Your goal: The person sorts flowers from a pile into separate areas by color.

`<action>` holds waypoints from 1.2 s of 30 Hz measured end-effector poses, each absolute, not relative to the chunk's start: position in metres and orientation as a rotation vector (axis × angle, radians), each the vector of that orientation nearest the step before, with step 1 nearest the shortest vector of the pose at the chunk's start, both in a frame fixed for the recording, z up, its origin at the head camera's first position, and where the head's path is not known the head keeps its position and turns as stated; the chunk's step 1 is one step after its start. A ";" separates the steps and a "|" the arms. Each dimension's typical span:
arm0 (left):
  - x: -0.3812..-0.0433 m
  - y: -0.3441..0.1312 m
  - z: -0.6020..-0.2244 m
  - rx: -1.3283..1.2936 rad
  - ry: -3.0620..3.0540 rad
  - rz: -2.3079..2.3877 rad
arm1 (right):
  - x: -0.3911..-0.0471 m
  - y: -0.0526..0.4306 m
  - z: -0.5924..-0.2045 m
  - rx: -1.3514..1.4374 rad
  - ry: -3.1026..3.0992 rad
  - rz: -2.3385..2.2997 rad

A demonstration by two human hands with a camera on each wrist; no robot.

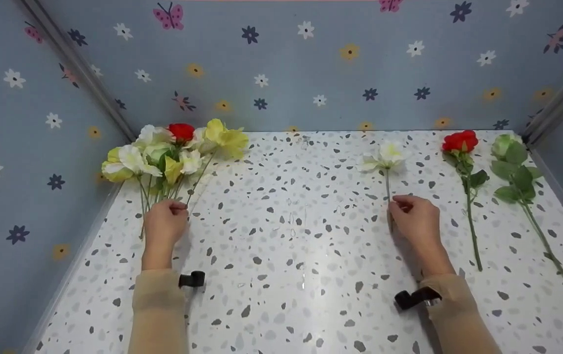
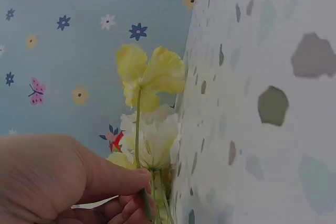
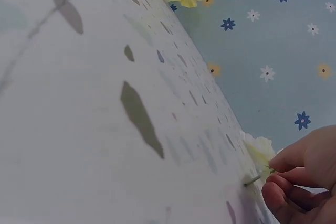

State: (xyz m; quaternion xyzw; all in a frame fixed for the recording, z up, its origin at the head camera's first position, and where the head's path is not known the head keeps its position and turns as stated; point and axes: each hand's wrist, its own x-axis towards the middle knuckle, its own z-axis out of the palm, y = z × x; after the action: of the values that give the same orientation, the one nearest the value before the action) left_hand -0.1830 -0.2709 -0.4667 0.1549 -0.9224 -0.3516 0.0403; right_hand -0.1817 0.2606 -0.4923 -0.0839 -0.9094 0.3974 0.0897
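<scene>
- Speckled white table top (image 1: pixel 291 275) carries everything; I read the layout from its left side to its right.
- Bunch of flowers (image 1: pixel 171 150): white, yellow and one red bloom, heads fanned toward the back wall, stems gathered to a single point at my left hand. I judge the stems are held together low down so the heads stay grouped and clear of the grip.
- Left hand (image 1: pixel 164 221): fingers curled round the gathered stems, resting on or just above the table near its left edge. In the left wrist view the thumb (image 2: pixel 113 179) presses a green stem against the fingers, with the yellow bloom (image 2: pixel 149 77) standing above it.
- White flower (image 1: pixel 386 156): lies flat on the table right of centre, head toward the back wall, stem running straight toward me and under my right hand.
- Right hand (image 1: pixel 415 219): fingertips pinch the white flower's stem partway down, the other fingers curled over it. The right wrist view shows the fingertips (image 3: pixel 278 192) closed on the stem just behind the pale head. I cannot tell whether the stem is lifted or flat on the surface.
- Red rose (image 1: pixel 460 141): lies apart, just right of the right hand, untouched.
- Green rose (image 1: pixel 506 146): lies farthest right, near the right wall, leaves spread, untouched. Both singles lie parallel and spaced, so I judge each can be taken without disturbing the next.
</scene>
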 end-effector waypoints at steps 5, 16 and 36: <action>-0.182 -0.257 -0.456 0.449 -2.731 -1.223 | -0.180 0.262 -0.481 -0.263 -2.672 1.265; -0.183 -0.199 -0.443 0.294 -2.273 -1.888 | -0.178 0.251 -0.454 -0.319 -2.554 1.635; -0.156 -0.080 -0.466 -0.197 -2.437 -2.175 | -0.169 0.186 -0.469 0.035 -2.308 1.966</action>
State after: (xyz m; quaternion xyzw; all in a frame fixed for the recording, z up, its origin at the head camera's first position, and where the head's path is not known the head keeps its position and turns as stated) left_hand -0.1563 -0.0797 -0.4661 -0.0601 -0.7431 -0.6633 -0.0652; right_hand -0.1692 0.1859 -0.4694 0.0116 -0.7601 0.6474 0.0546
